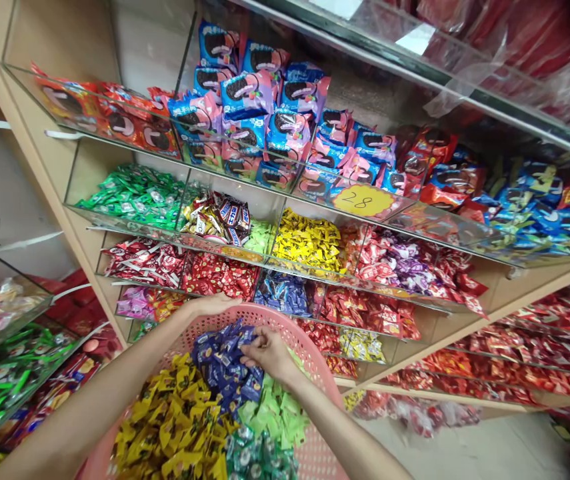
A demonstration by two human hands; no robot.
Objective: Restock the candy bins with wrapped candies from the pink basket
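Note:
A pink perforated plastic basket (322, 373) is in front of me, filled with wrapped candies sorted by colour. My left hand (215, 305) grips its far rim, the fingers partly hidden. Over the dark blue wrapped candies (225, 363) is my right hand (269, 353), its thumb and fingers pinched together on them. Yellow wrapped candies (175, 420) fill the basket's left side. Light green wrapped candies (277, 410) lie under my right wrist, with dark green ones (259, 457) nearer to me.
Beyond the basket rises a wooden shelf unit with clear-fronted bins. Blue and pink cookie packs (247, 93) fill an upper bin, above green candies (142, 197) and yellow candies (309, 240). A yellow price tag (359, 199) reads 28. More candy bins (9, 373) stand at the left.

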